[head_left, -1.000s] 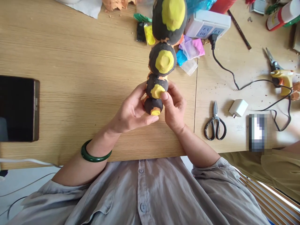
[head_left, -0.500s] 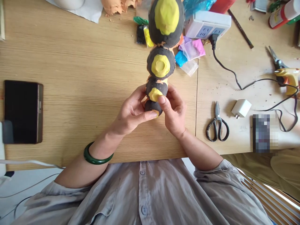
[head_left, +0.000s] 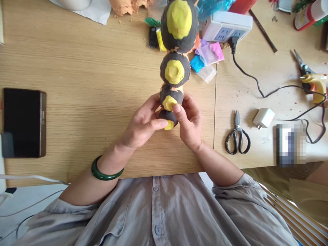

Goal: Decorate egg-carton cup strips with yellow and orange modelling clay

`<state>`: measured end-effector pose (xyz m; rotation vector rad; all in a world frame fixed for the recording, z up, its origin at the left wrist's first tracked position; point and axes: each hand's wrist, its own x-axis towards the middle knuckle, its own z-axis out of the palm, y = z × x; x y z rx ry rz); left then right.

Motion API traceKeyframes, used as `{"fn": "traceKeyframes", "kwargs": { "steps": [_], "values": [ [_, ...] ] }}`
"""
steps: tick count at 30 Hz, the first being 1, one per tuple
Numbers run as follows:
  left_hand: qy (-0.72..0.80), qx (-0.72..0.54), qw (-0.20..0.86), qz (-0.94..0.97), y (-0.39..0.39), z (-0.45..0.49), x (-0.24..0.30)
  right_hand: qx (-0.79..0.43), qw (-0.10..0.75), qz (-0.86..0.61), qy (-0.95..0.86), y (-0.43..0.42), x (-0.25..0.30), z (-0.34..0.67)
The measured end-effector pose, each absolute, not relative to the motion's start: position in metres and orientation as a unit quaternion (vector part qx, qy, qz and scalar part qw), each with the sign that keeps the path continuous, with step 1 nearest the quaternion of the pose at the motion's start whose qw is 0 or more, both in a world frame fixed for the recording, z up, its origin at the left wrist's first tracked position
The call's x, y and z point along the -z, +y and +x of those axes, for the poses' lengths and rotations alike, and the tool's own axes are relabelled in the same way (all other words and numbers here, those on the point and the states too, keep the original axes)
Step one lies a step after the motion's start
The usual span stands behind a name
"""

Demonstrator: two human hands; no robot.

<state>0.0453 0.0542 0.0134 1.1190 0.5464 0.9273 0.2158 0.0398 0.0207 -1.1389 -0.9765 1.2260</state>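
Note:
A clay figure (head_left: 188, 65) of several stacked balls, dark grey with a yellow patch on each and orange clay at the joints, is held over the table. Its balls shrink toward me; the largest is cut off by the top of the picture. My left hand (head_left: 143, 119) wraps the near end from the left, its thumb touching the yellow patch (head_left: 169, 125) on the smallest ball. On the other side, my right hand (head_left: 191, 121) is closed round the third ball, thumb on the edge of its yellow patch (head_left: 169, 103). Fingers behind the figure are partly hidden.
Soft clay packets (head_left: 208, 54) lie behind the figure, beside a white power strip (head_left: 227, 27). Scissors (head_left: 237, 133), a white charger (head_left: 263, 118) and a yellow glue gun (head_left: 315, 85) with its cord are at right. A dark phone (head_left: 23, 123) lies left. Another person sits at lower right.
My left thumb has drawn back a little to the left, so more of the smallest ball's yellow patch shows. The figure's far end has tilted slightly left. My right hand keeps its hold.

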Motion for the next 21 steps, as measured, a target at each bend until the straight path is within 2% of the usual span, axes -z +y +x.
{"fn": "traceKeyframes", "kwargs": {
  "steps": [7, 15, 21],
  "values": [
    [0.249, -0.413, 0.706, 0.519, 0.059, 0.048, 0.006, -0.514, 0.547, -0.503, -0.428, 0.038, -0.015, 0.215],
    [0.254, -0.415, 0.722, 0.491, 0.054, 0.049, -0.007, -0.508, 0.561, -0.493, -0.429, 0.038, -0.017, 0.214],
    [0.287, -0.422, 0.69, 0.514, 0.049, 0.052, -0.004, -0.502, 0.522, -0.524, -0.449, 0.035, -0.017, 0.213]
  ]
}}
